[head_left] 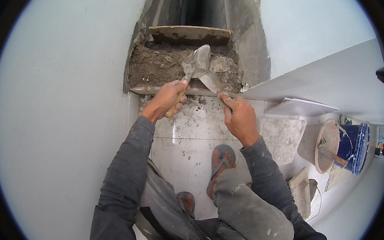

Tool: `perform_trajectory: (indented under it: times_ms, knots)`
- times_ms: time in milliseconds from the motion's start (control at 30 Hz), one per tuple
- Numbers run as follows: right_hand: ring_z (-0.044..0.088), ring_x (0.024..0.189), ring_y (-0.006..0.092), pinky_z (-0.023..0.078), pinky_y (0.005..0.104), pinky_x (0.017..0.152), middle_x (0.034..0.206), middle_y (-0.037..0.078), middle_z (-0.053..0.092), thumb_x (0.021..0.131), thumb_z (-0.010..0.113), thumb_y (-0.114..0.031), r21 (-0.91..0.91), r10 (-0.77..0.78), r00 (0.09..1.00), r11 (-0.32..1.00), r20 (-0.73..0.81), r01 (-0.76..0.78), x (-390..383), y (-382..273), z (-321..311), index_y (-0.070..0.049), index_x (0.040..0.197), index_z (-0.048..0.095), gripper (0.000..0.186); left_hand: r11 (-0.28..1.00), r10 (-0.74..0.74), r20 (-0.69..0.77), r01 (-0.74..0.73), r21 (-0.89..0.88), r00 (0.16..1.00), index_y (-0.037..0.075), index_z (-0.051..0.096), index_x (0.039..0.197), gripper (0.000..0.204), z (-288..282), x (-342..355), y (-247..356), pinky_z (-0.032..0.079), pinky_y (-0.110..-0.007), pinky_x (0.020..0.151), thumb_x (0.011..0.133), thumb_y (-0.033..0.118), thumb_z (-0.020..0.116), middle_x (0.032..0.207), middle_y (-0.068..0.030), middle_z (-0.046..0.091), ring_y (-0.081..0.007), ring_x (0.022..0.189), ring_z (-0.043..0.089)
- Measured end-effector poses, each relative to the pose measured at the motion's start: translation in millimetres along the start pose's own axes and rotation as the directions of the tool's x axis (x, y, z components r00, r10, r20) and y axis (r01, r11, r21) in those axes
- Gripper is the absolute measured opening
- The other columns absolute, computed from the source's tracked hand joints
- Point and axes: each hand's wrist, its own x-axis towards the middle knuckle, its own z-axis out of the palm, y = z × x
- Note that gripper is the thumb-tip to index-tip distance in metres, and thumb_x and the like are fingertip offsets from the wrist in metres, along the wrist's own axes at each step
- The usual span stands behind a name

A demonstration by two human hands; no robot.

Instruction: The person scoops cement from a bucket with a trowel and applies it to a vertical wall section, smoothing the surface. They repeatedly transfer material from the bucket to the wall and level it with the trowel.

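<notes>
"Hands full?"
"Yes! Left hand (167,99) grips a trowel (202,59), right hand (241,119) a second trowel (211,81), over the dirt (156,66)."
"What's in the way?"
"A board (189,35), across the dirt's far edge. Buckets (308,144) by the floor's (181,164) right edge."

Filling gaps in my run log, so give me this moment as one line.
left hand: yellow-handled trowel; right hand: second trowel; trowels: overlapping in view, at rough grey-brown fill
</notes>
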Motion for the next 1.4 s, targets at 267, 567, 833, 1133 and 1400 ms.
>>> perform_trajectory:
  times_ms: [267, 567, 833, 1133, 1400]
  knots:
    - [0.062, 0.073, 0.0339, 0.049, 0.0444, 0.067, 0.08, 0.015, 0.06, 0.09, 0.063, -0.008, 0.177, -0.05, 0.996, 0.982, -0.067, 0.061, 10.0, 16.5, -10.3, -0.011, 0.119, 0.073, 0.031, 0.812, 0.179, -0.149, -0.06, 0.58, 0.973, 0.0, 0.06, 0.113, 0.028, -21.9, -17.6, 33.6, 0.047, -0.028, 0.051, 0.087, 0.007, 0.066, 0.083, -0.0045, 0.065, -0.0105, 0.061, 0.058]
    - [0.06, 0.072, 0.0314, 0.047, 0.0416, 0.066, 0.076, 0.014, 0.06, 0.09, 0.062, -0.004, 0.328, -0.013, 0.974, 0.94, -0.228, 0.09, 0.3, 13.1, -13.3, -0.005, 0.12, 0.072, 0.031, 0.495, 0.597, -0.047, -0.322, 0.807, 0.801, -0.001, 0.067, 0.109, 0.033, -52.3, -62.2, 145.8, 0.058, -0.033, 0.083, 0.082, 0.014, 0.077, 0.099, -0.013, 0.071, -0.0197, 0.091, 0.069]
    - [0.057, 0.066, 0.0282, 0.047, 0.04, 0.061, 0.077, 0.011, 0.056, 0.09, 0.063, -0.005, 0.344, -0.08, 0.992, 0.933, -0.103, 0.111, -9.8, 2.2, -10.9, -0.009, 0.123, 0.072, 0.035, 0.508, 0.697, -0.526, -0.853, -0.117, 0.487, 0.003, 0.051, 0.11, 0.027, -50.8, 24.4, 132.1, 0.055, -0.032, 0.065, 0.1, 0.024, 0.065, 0.079, -0.0041, 0.055, -0.0158, 0.07, 0.06]
    - [0.061, 0.067, 0.0301, 0.049, 0.041, 0.058, 0.087, 0.012, 0.055, 0.089, 0.065, -0.007, 0.159, -0.216, 0.974, 0.962, -0.065, 0.223, -1.6, 14.8, 12.4, -0.017, 0.131, 0.068, 0.044, 0.566, 0.487, -0.67, -0.787, -0.247, 0.56, 0.007, 0.045, 0.103, 0.014, -29.3, 61.2, 126.9, 0.038, -0.03, 0.048, 0.1, 0.011, 0.059, 0.074, -0.0018, 0.044, -0.0105, 0.055, 0.041]
    - [0.059, 0.067, 0.0305, 0.049, 0.0419, 0.059, 0.085, 0.011, 0.054, 0.089, 0.064, -0.007, 0.133, -0.271, 0.962, 0.954, -0.005, 0.27, 11.9, 13.4, 9.0, -0.018, 0.133, 0.067, 0.046, 0.625, 0.412, -0.665, -0.724, -0.291, 0.623, 0.006, 0.046, 0.097, 0.013, -34.0, 71.1, 125.8, 0.036, -0.029, 0.046, 0.098, 0.01, 0.059, 0.07, -0.0014, 0.043, -0.0097, 0.053, 0.039]
